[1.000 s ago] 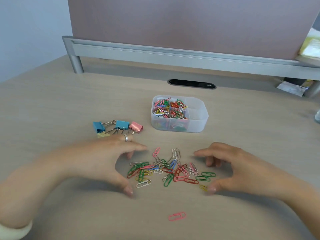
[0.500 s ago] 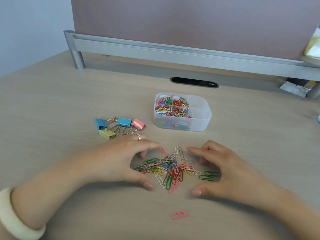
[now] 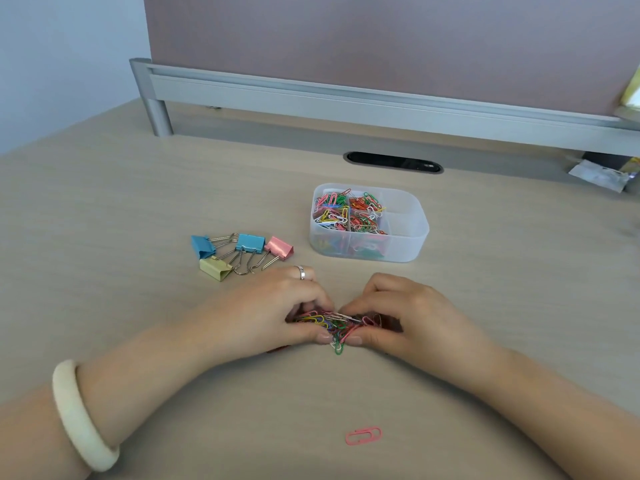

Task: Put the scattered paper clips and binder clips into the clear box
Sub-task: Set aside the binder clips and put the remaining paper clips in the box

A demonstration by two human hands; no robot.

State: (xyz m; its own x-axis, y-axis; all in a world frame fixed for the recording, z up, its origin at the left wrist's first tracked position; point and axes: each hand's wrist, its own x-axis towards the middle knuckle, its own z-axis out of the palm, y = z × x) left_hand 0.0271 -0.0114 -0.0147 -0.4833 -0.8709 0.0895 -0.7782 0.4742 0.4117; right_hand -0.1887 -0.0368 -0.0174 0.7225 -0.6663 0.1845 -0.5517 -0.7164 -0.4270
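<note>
The paper clips (image 3: pixel 337 327) bunched in front of you mix yellow, green, pink, red, blue and bare silver. Nearer you lies a lone clip (image 3: pixel 363 435) in salmon pink. The binder clips (image 3: pixel 250 242) are two blue, one pink and one pale yellow, all with silver wire handles. Your box (image 3: pixel 405 247) is clear and faintly milky, and the clips inside it show pink, green, orange, yellow and white. Your desk (image 3: pixel 104 220) is pale beige with a fine wood grain, and its cable slot (image 3: pixel 393 162) is black. The screen (image 3: pixel 381 39) behind is dull mauve above a silver-grey rail (image 3: pixel 346 98). Your bangle (image 3: pixel 79 417) is cream and your ring (image 3: pixel 301 271) silver.
</note>
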